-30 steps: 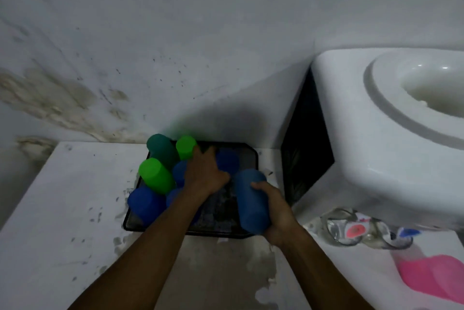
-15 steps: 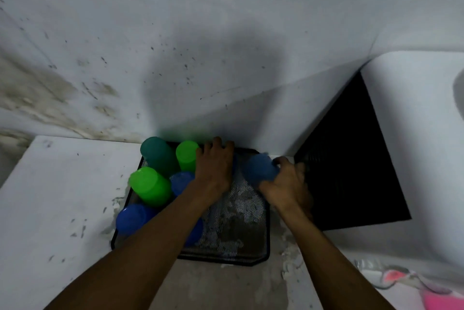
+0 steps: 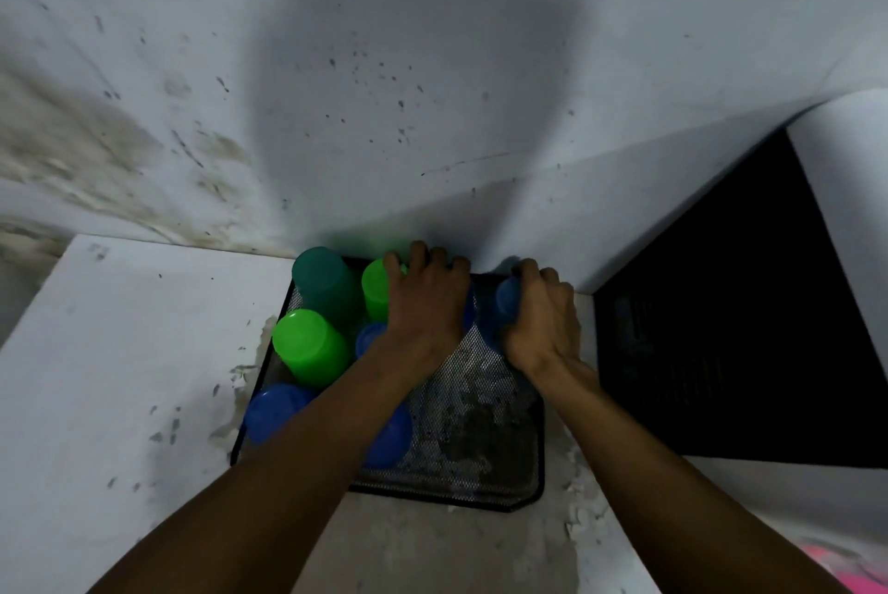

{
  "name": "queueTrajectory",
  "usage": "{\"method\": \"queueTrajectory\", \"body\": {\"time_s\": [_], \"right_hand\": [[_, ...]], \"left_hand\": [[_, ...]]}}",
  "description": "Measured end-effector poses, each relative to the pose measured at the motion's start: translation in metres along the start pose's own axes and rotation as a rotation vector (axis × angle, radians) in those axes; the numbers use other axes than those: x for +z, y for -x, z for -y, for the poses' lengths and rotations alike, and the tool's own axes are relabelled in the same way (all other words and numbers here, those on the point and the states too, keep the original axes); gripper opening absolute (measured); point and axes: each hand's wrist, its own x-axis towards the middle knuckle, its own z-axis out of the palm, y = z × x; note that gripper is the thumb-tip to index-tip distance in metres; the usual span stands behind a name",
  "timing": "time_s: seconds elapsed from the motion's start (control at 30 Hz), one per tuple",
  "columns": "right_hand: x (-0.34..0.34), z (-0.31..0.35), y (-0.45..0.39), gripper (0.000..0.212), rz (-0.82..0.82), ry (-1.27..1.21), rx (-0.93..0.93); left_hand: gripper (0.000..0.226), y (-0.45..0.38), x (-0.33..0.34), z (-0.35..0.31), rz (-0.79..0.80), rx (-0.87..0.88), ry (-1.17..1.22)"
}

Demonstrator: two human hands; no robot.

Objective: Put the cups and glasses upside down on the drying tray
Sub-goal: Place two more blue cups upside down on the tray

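A black mesh drying tray [image 3: 480, 444] lies on the white counter against the wall. Several plastic cups stand upside down on its left half: a dark green cup [image 3: 323, 282], a bright green cup [image 3: 307, 350], another bright green cup [image 3: 377, 287] and blue cups [image 3: 271, 415]. My right hand [image 3: 543, 319] is shut on a blue cup [image 3: 507, 300], pressed bottom-up at the tray's back right corner. My left hand [image 3: 427, 300] rests over a blue cup in the back middle, fingers curled on it; most of that cup is hidden.
The stained wall [image 3: 336, 88] rises right behind the tray. A white water dispenser with a black side panel [image 3: 721, 334] stands close on the right. Something pink [image 3: 860, 567] lies at the bottom right corner. The counter [image 3: 120, 377] stretches left of the tray.
My right hand carried the blue cup from the tray's front right to its back right corner and set it bottom-up. My left hand stayed on the back-middle cup. The view shifted left.
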Motion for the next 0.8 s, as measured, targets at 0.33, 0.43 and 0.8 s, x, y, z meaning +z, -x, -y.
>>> {"method": "queueTrajectory", "body": {"time_s": [0.33,0.43,0.8], "right_hand": [[0.005,-0.001,0.0,0.075,-0.028,-0.05,-0.077],[0.002,-0.003,0.003,0.081,0.003,-0.053,-0.047],[-0.024,-0.025,0.064,0.096,-0.061,-0.117,-0.017]], "left_hand": [[0.06,0.002,0.0,-0.001,-0.021,0.03,-0.011],[0.075,0.002,0.003,-0.001,0.001,0.018,-0.013],[0.11,0.047,-0.008,-0.011,-0.231,-0.009,0.356]]}}
